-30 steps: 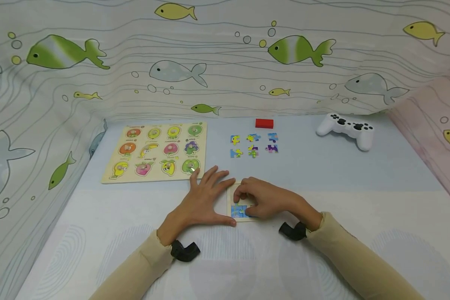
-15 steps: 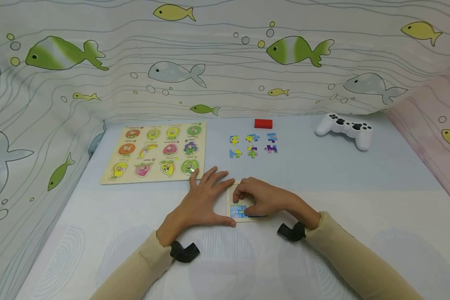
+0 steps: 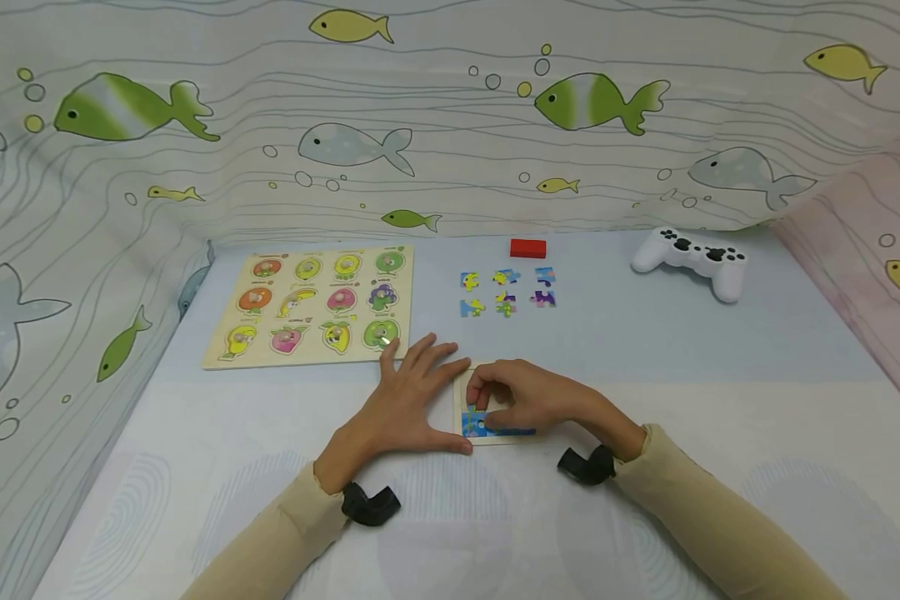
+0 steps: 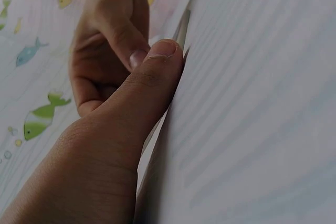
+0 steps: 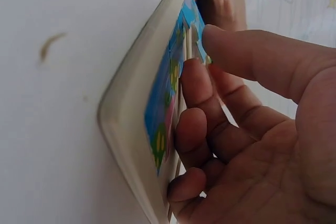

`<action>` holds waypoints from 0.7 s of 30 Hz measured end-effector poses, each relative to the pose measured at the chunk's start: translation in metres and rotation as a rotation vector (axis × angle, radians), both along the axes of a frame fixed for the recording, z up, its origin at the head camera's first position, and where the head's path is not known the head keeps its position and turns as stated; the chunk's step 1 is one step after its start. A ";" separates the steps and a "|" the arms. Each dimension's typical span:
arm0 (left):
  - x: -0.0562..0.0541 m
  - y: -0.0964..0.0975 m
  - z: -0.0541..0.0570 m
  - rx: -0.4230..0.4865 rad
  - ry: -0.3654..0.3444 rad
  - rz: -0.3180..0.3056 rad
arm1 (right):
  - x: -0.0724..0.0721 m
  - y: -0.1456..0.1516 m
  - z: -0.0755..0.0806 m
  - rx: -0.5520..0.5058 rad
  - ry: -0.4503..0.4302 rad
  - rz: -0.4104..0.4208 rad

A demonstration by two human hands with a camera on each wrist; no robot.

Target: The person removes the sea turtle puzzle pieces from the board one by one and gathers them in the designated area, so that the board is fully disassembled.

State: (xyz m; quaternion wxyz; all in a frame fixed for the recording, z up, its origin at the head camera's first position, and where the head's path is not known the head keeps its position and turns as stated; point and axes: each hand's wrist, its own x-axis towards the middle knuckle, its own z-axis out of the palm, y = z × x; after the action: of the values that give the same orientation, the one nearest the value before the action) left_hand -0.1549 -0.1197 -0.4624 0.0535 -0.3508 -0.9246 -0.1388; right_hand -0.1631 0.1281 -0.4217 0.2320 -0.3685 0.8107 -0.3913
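Observation:
A small wooden puzzle tray (image 3: 495, 442) lies on the table, with blue jigsaw pieces (image 3: 513, 432) along its near side. My left hand (image 3: 407, 408) is spread flat at the tray's left side, its thumb by the near corner and its index finger by the far one. Over the tray, my right hand (image 3: 536, 396) pinches a blue jigsaw piece (image 5: 200, 43) between thumb and fingers. The right wrist view has this piece tilted at the fingertips, close over the tray's left part. The right hand hides much of the tray in the head view.
Several loose jigsaw pieces (image 3: 506, 302) form two rows beyond the tray. A fruit peg puzzle board (image 3: 318, 321) lies at the left, touching distance from the left fingertips. A red block (image 3: 528, 248) and a white game controller (image 3: 693, 260) stand farther back.
My right hand has shifted slightly, its thumb a little left over the tray's near-left pieces. More of the blue near row shows under it. The left hand stays put.

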 end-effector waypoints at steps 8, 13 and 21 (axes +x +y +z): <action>0.000 0.000 0.000 -0.012 0.002 0.004 | -0.001 -0.002 -0.004 -0.080 -0.037 -0.022; 0.000 0.000 0.000 -0.014 0.000 0.004 | -0.001 -0.002 -0.006 -0.097 -0.064 -0.037; 0.002 0.000 0.000 -0.014 -0.006 0.007 | -0.003 0.001 -0.003 -0.098 -0.085 -0.044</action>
State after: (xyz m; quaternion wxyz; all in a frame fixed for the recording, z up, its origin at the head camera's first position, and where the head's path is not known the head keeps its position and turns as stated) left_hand -0.1531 -0.1194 -0.4624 0.0488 -0.3475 -0.9269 -0.1334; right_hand -0.1657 0.1292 -0.4244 0.2392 -0.3446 0.7880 -0.4506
